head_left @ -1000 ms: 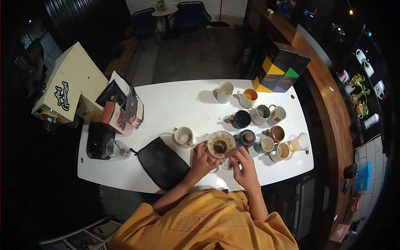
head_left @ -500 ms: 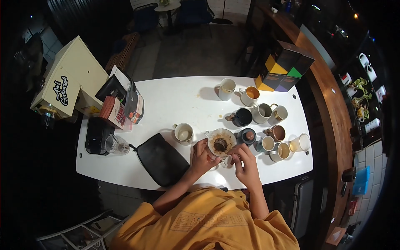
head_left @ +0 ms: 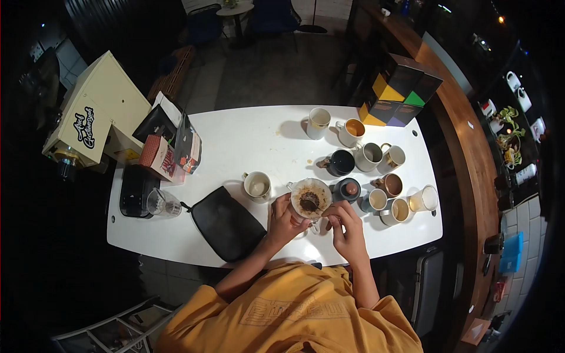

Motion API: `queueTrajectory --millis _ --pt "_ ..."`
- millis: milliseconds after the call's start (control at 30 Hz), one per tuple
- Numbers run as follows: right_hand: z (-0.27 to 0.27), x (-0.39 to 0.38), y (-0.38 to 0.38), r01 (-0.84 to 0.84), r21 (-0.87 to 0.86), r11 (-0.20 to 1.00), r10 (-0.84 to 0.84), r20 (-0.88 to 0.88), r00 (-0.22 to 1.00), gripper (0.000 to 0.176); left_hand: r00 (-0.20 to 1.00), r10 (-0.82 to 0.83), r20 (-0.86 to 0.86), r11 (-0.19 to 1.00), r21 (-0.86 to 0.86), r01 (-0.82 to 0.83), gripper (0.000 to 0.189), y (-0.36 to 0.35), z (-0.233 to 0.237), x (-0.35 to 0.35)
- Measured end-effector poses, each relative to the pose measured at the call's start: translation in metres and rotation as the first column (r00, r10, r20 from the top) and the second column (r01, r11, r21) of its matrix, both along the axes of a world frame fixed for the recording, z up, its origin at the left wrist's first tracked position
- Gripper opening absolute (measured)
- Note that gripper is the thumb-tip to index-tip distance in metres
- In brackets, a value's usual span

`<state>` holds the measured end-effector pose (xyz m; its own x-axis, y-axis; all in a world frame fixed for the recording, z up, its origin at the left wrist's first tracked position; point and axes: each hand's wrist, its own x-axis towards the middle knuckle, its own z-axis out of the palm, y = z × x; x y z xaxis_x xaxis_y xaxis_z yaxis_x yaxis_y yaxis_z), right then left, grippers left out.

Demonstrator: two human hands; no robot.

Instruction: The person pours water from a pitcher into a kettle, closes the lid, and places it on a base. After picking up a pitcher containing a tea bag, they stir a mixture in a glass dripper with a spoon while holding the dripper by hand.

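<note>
A white coffee dripper [head_left: 292, 187] with a paper filter [head_left: 321, 190] and dark wet coffee grounds [head_left: 309, 202] is in front of me. My left hand [head_left: 285, 222] is wrapped round its lower left side. At its right edge my right hand [head_left: 345, 226] is closed, with thumb and fingers pinched together; what they grip is too small to make out. Part of a cup handle [head_left: 315, 228] shows below the dripper. Left of it stands a pale mug [head_left: 258, 186], and a dark round container [head_left: 347, 189] with a brown top is just to the right.
Several mugs [head_left: 369, 157] and a clear glass [head_left: 424, 199] stand on the right of the white table [head_left: 235, 138]. A black pouch [head_left: 228, 225], a plastic cup [head_left: 165, 203], bags [head_left: 188, 147] and a cream machine [head_left: 97, 112] are at left. A patterned box [head_left: 400, 91] stands back right.
The camera view has shifted very slightly. Both hands stay at the dripper in nearly the same pose.
</note>
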<state>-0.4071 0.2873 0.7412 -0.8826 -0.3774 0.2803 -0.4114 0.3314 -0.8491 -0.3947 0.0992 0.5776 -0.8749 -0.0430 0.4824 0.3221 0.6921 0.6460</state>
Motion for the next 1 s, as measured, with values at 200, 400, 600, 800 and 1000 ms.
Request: queueTrajectory --millis 200,400,600,800,1000 --pt "0.004 -0.002 -0.004 0.032 -0.056 0.998 -0.028 0.067 0.997 0.009 1.000 0.007 0.017 1.000 0.011 -0.007 0.071 -0.001 0.001 -0.001" --pt "0.005 -0.005 -0.003 0.026 0.011 1.000 -0.026 -0.030 0.999 0.014 1.000 0.005 -0.029 1.000 0.016 -0.005 0.072 0.001 -0.003 -0.002" --pt "0.007 -0.002 -0.003 0.057 -0.014 0.998 -0.055 0.096 0.994 0.014 0.999 -0.006 -0.038 1.000 0.000 0.006 0.072 -0.001 -0.006 -0.003" --pt "0.009 0.000 -0.006 0.041 -0.010 0.999 -0.040 0.079 0.996 0.015 1.000 -0.019 -0.021 1.000 -0.004 0.019 0.070 -0.002 -0.003 -0.002" --pt "0.004 0.007 -0.003 0.056 0.009 0.998 -0.056 0.059 0.997 0.016 0.999 -0.018 -0.043 1.000 0.018 0.019 0.068 -0.001 0.002 -0.003"
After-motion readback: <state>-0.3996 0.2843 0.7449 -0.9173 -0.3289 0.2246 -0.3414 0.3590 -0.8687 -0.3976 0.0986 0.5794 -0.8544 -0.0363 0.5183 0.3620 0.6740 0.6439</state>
